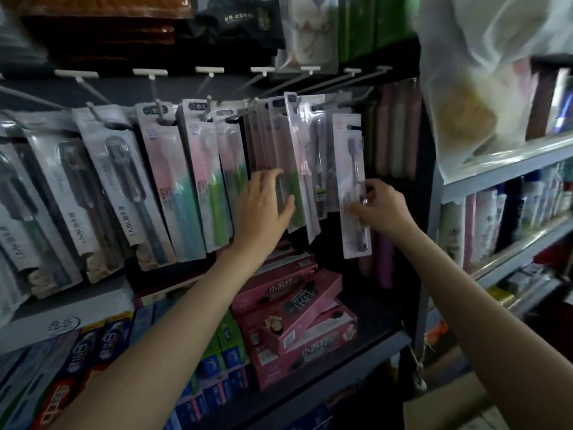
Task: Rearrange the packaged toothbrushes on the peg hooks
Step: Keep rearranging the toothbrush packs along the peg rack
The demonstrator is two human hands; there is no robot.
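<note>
Rows of packaged toothbrushes hang from peg hooks (263, 102) across a dark panel. My right hand (379, 204) pinches a pack with a purple toothbrush (352, 156), the rightmost one, which hangs from a hook at its top. My left hand (265, 201) reaches with straight fingers against a bunch of packs with green and pink toothbrushes (293, 162) and touches their fronts. Further left hang packs with teal and pink brushes (176, 187) and grey packs with dark brushes (102, 187).
Pink boxes (294, 308) are stacked on the shelf below the hooks, with blue and green toothpaste boxes (93, 346) to their left. A second shelf unit (508, 193) with bottles stands to the right. A plastic bag (483, 88) hangs at upper right.
</note>
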